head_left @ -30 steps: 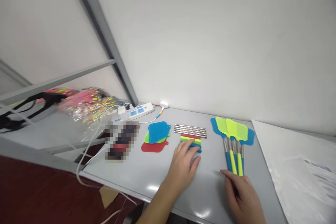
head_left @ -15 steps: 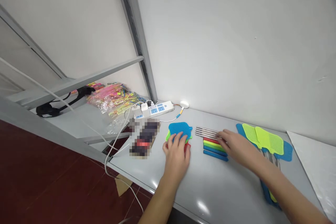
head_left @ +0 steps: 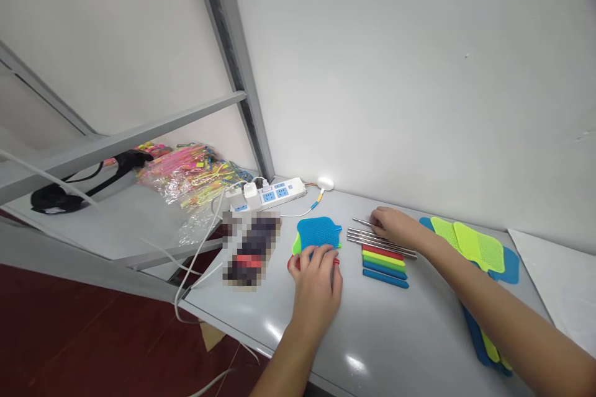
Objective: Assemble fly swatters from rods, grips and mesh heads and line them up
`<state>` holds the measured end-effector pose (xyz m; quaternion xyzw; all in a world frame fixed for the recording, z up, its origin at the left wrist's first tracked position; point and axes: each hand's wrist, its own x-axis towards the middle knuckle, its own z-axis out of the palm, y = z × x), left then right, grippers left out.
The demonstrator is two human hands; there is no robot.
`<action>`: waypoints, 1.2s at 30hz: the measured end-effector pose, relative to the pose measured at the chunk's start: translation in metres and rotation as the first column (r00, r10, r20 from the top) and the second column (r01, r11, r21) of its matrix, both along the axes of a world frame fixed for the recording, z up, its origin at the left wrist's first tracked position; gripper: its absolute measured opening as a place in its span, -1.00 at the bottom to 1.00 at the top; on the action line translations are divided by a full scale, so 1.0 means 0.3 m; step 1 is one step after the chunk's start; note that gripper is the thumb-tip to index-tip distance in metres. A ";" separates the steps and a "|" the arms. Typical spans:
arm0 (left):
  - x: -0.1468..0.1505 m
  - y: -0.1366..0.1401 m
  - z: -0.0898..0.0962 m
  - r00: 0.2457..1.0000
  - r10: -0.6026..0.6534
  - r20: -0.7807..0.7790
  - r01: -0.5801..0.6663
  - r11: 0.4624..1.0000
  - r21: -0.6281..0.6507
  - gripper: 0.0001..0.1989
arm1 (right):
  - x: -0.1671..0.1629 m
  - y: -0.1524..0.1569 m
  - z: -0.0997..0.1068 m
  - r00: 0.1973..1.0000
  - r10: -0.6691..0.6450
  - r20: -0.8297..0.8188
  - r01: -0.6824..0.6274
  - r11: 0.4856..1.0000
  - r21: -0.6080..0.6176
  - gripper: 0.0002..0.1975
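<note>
Now, head view: a gray desk (head_left: 372, 335) stands with its back edge along a white wall (head_left: 372, 74).
Left hand (head_left: 316, 279): palm down, fingers bent over the red paddle (head_left: 292, 261); whether they grip it I cannot tell.
Right hand (head_left: 393, 227): closed, fingertips pinching a single metal rod (head_left: 362, 222) at a slant, just behind the others.
Paddle stack: near the desk's left edge; the blue paddle (head_left: 319, 229) overlaps the green paddle (head_left: 296, 244), with the red one on the front-edge side.
Rod row (head_left: 372, 240): several metal rods side by side, mid-desk, right of the paddles.
Handle row (head_left: 384, 260): red, yellow, green and two blue handles, ordered toward the front edge; the last blue one lies slightly apart.
Finished-looking swatters (head_left: 491, 252): blue and yellow-green, toward the desk's right edge, partly hidden by the right forearm.
White sheet (head_left: 535, 273): beyond the swatters, at the right edge.
Power strip (head_left: 284, 193): back-left corner, plugs inserted.
Pixelated item (head_left: 254, 254): along the left edge, unreadable.
</note>
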<state>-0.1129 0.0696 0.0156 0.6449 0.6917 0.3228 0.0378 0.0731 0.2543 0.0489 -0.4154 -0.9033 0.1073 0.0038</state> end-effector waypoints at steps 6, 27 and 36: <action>-0.009 -0.002 -0.007 0.999 -0.031 -0.020 0.032 0.997 0.063 -0.71 | 0.032 -0.056 0.119 0.976 -0.169 -0.138 0.184 0.977 0.107 -0.74; 0.145 -0.096 -0.032 0.944 -0.262 -0.202 0.259 0.965 -0.041 -0.72 | 0.494 -0.924 0.080 -0.413 -0.229 -0.882 0.345 0.857 -0.383 -0.50; 0.174 -0.140 -0.028 0.934 -0.345 -0.093 0.342 0.939 -0.043 -0.82 | 0.463 -1.045 0.054 -0.510 -0.198 -0.837 0.257 0.894 -0.367 -0.51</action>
